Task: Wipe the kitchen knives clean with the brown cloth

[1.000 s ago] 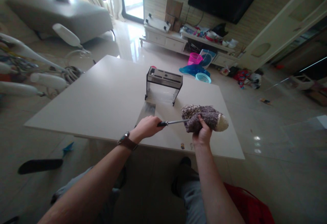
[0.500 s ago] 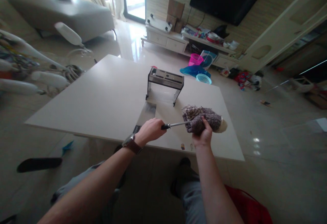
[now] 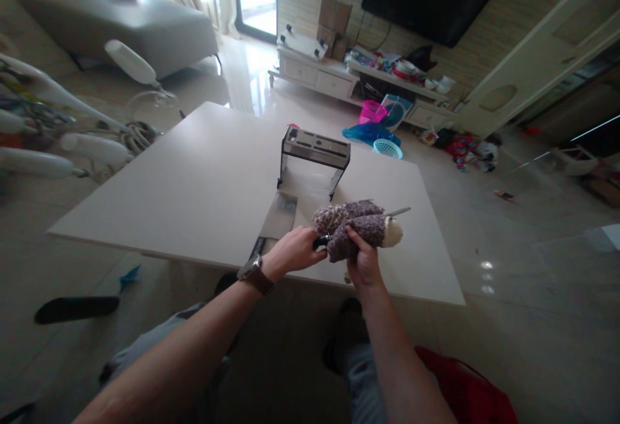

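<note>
My left hand (image 3: 297, 250), with a watch on its wrist, is closed round the black handle of a slim metal tool (image 3: 401, 211) that looks like a sharpening steel. Its shaft is hidden along a folded, fuzzy purple-brown cloth (image 3: 365, 233) with a cream end; only the tip sticks out beyond. From below, my right hand (image 3: 364, 266) grips the cloth, thumb on top. A cleaver (image 3: 281, 214) with a black handle lies flat on the table to the left. Behind it stands a clear-fronted knife holder (image 3: 316, 143) with a slotted metal top.
The white table (image 3: 169, 179) has its near edge just under my hands. Beyond it are a pink basket (image 3: 372, 112), a blue bag (image 3: 371, 132) and a light blue basket (image 3: 387, 148). A red bag (image 3: 472, 385) lies by my right leg.
The cloth has moved left along the metal tool towards its handle, so the tip now shows past the cloth's far end. My right hand has moved left with it.
</note>
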A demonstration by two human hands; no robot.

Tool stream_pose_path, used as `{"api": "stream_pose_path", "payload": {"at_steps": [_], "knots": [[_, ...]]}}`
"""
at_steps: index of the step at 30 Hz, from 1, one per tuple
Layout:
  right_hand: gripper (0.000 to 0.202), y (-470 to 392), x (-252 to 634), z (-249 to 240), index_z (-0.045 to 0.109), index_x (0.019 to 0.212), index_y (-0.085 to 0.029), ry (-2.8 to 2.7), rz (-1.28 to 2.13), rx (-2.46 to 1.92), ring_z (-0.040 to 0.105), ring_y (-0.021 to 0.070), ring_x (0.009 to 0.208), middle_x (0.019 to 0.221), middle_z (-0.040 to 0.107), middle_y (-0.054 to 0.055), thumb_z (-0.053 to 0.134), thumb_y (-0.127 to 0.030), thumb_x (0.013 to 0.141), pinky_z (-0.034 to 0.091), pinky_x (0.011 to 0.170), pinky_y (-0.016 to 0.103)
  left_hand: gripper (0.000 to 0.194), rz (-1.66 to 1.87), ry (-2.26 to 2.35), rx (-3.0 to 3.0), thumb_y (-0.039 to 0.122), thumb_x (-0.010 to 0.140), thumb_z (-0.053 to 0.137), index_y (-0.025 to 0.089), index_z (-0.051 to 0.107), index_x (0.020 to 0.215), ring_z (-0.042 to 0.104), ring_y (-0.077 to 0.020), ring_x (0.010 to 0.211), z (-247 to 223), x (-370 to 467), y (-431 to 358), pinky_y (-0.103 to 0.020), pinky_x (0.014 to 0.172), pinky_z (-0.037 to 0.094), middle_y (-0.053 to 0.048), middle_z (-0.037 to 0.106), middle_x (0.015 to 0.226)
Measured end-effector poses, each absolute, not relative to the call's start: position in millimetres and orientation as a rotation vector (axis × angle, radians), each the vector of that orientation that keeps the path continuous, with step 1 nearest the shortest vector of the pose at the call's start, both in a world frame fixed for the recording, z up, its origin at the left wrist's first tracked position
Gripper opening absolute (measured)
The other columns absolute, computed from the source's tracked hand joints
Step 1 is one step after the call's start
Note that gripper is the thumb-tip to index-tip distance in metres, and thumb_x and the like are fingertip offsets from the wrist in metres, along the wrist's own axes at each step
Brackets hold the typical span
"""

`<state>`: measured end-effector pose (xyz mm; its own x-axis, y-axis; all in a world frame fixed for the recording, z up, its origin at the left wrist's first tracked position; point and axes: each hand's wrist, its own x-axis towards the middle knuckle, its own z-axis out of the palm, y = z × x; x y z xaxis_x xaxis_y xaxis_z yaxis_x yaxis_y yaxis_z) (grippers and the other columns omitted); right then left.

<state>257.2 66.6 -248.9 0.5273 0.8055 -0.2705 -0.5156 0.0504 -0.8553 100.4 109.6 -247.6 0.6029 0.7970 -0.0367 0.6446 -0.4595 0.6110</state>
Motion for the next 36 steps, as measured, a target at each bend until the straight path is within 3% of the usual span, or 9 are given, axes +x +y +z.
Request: {"api": "stream_pose_path", "payload": {"at_steps": [7, 12, 22, 36], "knots": [[0.042, 67.3, 258.0, -250.9, 0.076, 0.092, -0.017, -0.355, 1.038, -1.150, 0.075, 0.0230, 0.102, 0.096, 0.080, 0.003, 0.094, -0.026, 0.055, 0.060, 0.100, 0.043, 0.024, 0.442, 1.026, 2.154, 0.037, 0.085, 0.070, 0.015, 0.070, 0.075, 0.051, -0.0146, 0.057, -247.7, 100.5, 107.5, -0.029, 0.058, 0.034, -0.004, 0.062, 0.061], [0.045, 64.9, 258.5, -249.2, 0.077, 0.090, -0.018, -0.342, 1.061, -1.154, 0.074, 0.0217, 0.100, 0.094, 0.080, 0.002, 0.096, -0.026, 0.050, 0.059, 0.100, 0.041, 0.025, 0.524, 0.919, 2.080, 0.037, 0.086, 0.070, 0.013, 0.070, 0.077, 0.042, -0.0112, 0.057, -249.4, 99.5, 105.1, -0.026, 0.056, 0.030, 0.001, 0.055, 0.058], [0.044, 66.2, 258.9, -249.2, 0.077, 0.090, -0.017, -0.356, 1.063, -1.157, 0.074, 0.0220, 0.099, 0.093, 0.080, 0.002, 0.096, -0.025, 0.052, 0.060, 0.098, 0.041, 0.035, 0.537, 0.873, 2.002, 0.042, 0.085, 0.070, 0.013, 0.063, 0.068, 0.035, -0.0084, 0.055, -252.8, 103.2, 104.6, -0.025, 0.053, 0.025, 0.004, 0.046, 0.057], [0.043, 65.8, 256.0, -247.6, 0.077, 0.088, -0.018, -0.336, 1.031, -1.155, 0.075, 0.0225, 0.094, 0.091, 0.080, 0.002, 0.095, -0.025, 0.050, 0.062, 0.094, 0.041, 0.039, 0.529, 0.847, 1.969, 0.043, 0.087, 0.068, 0.014, 0.059, 0.064, 0.035, -0.0087, 0.056, -254.5, 103.9, 102.5, -0.025, 0.051, 0.023, 0.003, 0.046, 0.057]]}}
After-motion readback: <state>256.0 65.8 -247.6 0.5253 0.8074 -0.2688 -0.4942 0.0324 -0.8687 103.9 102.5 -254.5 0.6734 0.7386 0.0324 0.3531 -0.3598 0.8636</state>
